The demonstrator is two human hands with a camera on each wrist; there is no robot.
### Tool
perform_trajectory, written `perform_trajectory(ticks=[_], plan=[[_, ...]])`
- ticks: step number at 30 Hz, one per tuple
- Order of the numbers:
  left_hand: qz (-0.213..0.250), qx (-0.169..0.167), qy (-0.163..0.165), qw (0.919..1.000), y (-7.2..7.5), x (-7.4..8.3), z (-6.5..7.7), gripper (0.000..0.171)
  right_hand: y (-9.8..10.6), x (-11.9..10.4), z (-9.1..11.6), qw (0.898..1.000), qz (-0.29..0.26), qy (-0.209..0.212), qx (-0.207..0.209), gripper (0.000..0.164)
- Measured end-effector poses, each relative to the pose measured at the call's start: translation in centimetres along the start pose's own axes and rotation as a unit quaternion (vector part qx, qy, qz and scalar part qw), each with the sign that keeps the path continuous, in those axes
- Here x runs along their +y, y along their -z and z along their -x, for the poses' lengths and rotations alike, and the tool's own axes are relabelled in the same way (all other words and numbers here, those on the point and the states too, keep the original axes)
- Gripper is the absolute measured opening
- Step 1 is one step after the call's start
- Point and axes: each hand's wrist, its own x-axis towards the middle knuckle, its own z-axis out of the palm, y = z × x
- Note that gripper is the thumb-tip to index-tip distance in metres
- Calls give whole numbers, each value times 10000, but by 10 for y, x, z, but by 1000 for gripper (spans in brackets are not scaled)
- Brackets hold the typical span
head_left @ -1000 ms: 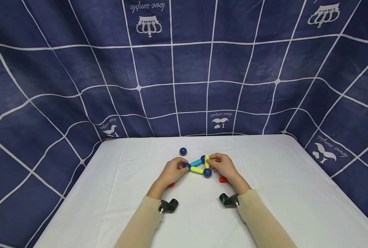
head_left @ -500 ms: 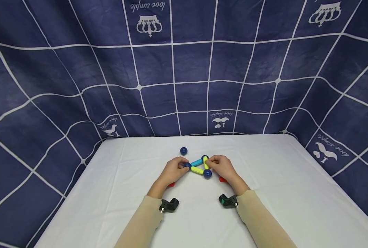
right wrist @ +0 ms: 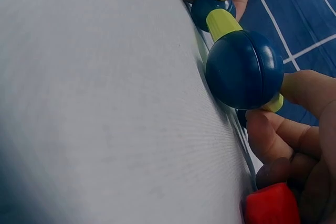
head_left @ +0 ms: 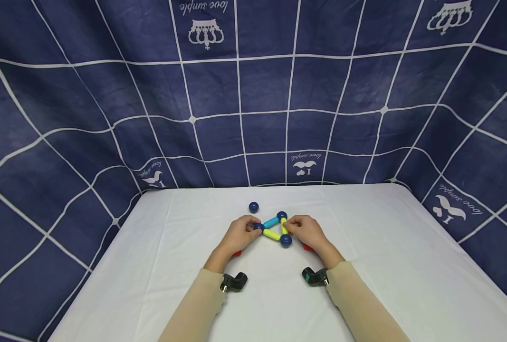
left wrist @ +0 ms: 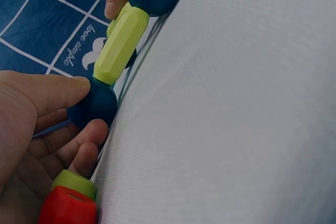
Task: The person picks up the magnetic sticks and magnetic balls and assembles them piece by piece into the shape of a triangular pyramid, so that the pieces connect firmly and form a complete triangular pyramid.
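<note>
Three dark blue balls and three rods form a triangle on the white table. My left hand [head_left: 238,235] pinches the left ball [left wrist: 94,106] between thumb and fingers. From that ball a yellow-green rod [left wrist: 122,45] runs to the near ball [head_left: 285,241], and a light blue rod [head_left: 272,222] runs to the far ball [head_left: 282,216]. On the triangle's right side, my right hand [head_left: 308,231] pinches a second yellow-green rod [head_left: 283,226] between the near and far balls. In the right wrist view the near ball [right wrist: 244,69] hides most of that rod.
A loose blue ball [head_left: 253,207] lies behind the triangle on the white tablecloth [head_left: 274,304]. Red pieces lie by each wrist, one at the left [head_left: 237,253] and one at the right [head_left: 307,247], both partly hidden. A blue checked curtain [head_left: 262,90] surrounds the table.
The right hand has shifted slightly left and nearer. Its rod's far end, earlier overlapping the far ball, now sits at that ball's near side. The left hand keeps its pinch on the left ball.
</note>
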Motion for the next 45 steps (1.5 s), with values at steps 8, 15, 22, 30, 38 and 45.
perform_trajectory(ticks=[8, 15, 22, 30, 38, 45], plan=[[17, 41, -19, 10000, 2, 0, 1, 26, -4, -1, -2, 9996, 284, 69, -32, 23], [88, 51, -13, 9999, 2, 0, 1, 27, -3, -1, -2, 9992, 354, 157, 71, 22], [94, 19, -33, 9999, 2, 0, 1, 27, -4, 0, -2, 9991, 384, 126, 81, 23], [84, 10, -30, 10000, 1, -1, 1, 26, -4, 1, 1, 9991, 306, 146, 241, 21], [60, -13, -23, 10000, 0, -1, 0, 25, 4, -4, 1, 9976, -415, 207, 510, 14], [81, -16, -8, 10000, -1, 0, 0, 25, 26, 0, 2, 9972, -697, 288, -20, 14]])
